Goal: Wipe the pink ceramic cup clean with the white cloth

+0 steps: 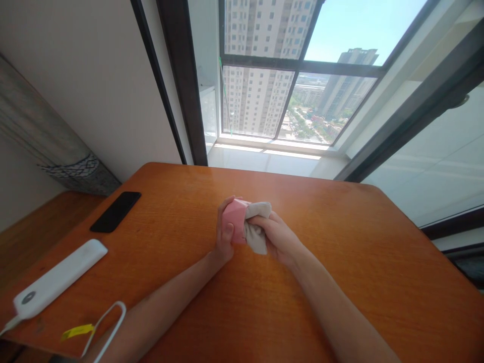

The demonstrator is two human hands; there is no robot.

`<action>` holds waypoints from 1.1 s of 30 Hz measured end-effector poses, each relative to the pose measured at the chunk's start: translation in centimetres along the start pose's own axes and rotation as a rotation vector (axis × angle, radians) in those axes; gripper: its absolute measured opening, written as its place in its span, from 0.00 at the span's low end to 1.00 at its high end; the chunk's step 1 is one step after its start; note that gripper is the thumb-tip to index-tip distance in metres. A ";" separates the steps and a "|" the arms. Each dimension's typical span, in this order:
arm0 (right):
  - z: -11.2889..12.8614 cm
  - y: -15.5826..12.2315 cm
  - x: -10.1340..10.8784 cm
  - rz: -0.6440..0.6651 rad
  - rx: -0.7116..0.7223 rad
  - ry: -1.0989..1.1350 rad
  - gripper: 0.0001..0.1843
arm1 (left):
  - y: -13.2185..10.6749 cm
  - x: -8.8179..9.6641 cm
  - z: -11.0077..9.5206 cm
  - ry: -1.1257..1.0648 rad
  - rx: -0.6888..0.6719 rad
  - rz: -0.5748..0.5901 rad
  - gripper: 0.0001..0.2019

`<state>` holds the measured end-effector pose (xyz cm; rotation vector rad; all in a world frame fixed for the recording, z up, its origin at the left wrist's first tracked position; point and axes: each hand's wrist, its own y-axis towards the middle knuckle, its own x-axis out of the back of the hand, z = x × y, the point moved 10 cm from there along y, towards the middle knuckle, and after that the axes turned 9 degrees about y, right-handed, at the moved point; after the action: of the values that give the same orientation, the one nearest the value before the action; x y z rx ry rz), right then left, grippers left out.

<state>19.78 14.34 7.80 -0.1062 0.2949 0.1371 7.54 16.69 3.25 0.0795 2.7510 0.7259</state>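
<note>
Just above the middle of the table, my left hand [226, 237] grips a pink cup [235, 218] from the left, thumb along its near side. The cup is tipped sideways with its mouth toward the right. A light grey cloth [257, 241] is bunched at that mouth, partly inside and partly hanging out. My right hand [279, 233] pinches the cloth, its fingers pressed into the folds at the opening. The inside of the cup is hidden by the cloth and fingers.
A brown wooden table [181, 201] spans the front. On its left lie a black phone [115, 212], a white power strip [60, 278] and a white cable [121, 308] with a yellow tag [77, 331]. A window [280, 101] is beyond the far edge.
</note>
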 end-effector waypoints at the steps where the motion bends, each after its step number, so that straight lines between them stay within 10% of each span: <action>1: 0.1 0.0 -0.2 0.026 0.017 -0.022 0.05 | 0.0 -0.1 -0.1 -0.015 -0.006 0.004 0.31; 7: 2.3 -1.1 -2.9 0.327 0.278 -0.460 0.07 | 0.0 0.1 -0.2 -0.020 0.008 -0.014 0.29; 14: -0.8 0.1 -0.1 -0.035 -0.020 0.070 0.06 | -0.1 -0.1 -0.3 -0.013 -0.003 -0.002 0.30; 21: 2.3 -1.1 -2.9 0.319 0.382 -0.502 0.09 | 0.0 0.0 0.9 -0.103 0.115 -0.014 0.30; 33: -3.3 1.0 1.3 -0.082 -0.163 0.352 0.16 | -0.3 -1.0 -1.0 0.109 -0.148 0.127 0.42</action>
<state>19.94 15.10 4.21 -0.3048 0.6297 0.0602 8.16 15.81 4.21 0.1906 2.8037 0.9934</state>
